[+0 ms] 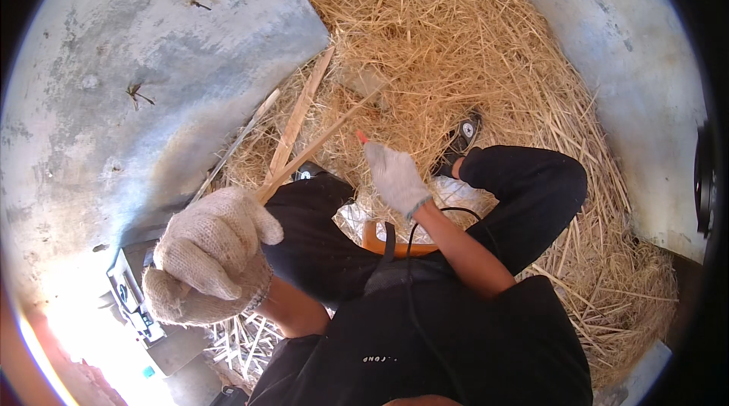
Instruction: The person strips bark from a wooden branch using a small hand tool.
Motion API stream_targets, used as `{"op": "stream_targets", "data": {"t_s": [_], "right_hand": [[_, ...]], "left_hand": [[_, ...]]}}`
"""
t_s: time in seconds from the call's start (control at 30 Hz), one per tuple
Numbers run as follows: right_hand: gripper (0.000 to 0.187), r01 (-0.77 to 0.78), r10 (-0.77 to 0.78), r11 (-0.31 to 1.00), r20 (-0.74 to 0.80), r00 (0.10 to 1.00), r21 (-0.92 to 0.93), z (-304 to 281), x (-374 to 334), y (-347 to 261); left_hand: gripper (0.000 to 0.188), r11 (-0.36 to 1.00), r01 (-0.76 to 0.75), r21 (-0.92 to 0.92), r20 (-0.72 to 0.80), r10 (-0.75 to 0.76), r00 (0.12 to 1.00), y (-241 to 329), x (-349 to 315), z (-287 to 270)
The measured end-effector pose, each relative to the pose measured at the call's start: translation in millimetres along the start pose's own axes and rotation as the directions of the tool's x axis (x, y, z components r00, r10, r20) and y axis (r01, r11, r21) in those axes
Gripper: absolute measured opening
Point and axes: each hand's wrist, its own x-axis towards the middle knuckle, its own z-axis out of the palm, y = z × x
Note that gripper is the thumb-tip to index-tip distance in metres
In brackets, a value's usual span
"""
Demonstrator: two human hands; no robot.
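Observation:
My left hand [213, 254], in a knitted off-white work glove, is raised close at the left with its fingers curled. A long thin wooden strip [319, 144] runs from it up and right toward the straw; the gripped part is hidden behind the glove. My right hand [395, 177], in a similar glove, is closed between my knees, near the strip's far half. From its fingers sticks the red-orange tip [361, 135] of a slim object whose kind is hidden.
Loose straw [448, 34] covers the ground ahead and right. A flat wooden slat [300, 118] lies beside the strip. Grey walls stand at the left [152, 49] and right [638, 64]. An orange curved object [372, 239] and a black cord [411, 254] are near my lap.

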Motion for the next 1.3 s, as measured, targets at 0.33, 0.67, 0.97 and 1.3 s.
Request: {"op": "stream_targets", "data": {"t_s": [0.33,0.67,0.97,1.3], "right_hand": [[0.063,-0.059,0.06,0.998,-0.046,0.997,0.03,7,16,3],[0.067,-0.058,0.056,0.995,0.029,0.998,0.085,3,29,15],[0.079,-0.548,0.526,0.808,-0.155,0.836,-0.219,19,79,133],[0.063,0.11,-0.053,0.988,-0.424,0.904,0.11,34,22,32]], "left_hand": [[0.06,0.996,-0.054,-0.074,-0.097,0.047,0.994,-4,-7,3],[0.062,0.997,-0.063,-0.036,-0.118,0.059,0.991,-2,-8,1],[0.063,0.997,-0.056,-0.057,-0.069,0.052,0.996,-5,-4,2],[0.061,0.996,-0.082,-0.026,-0.066,0.081,0.995,-5,-3,-9]]}}
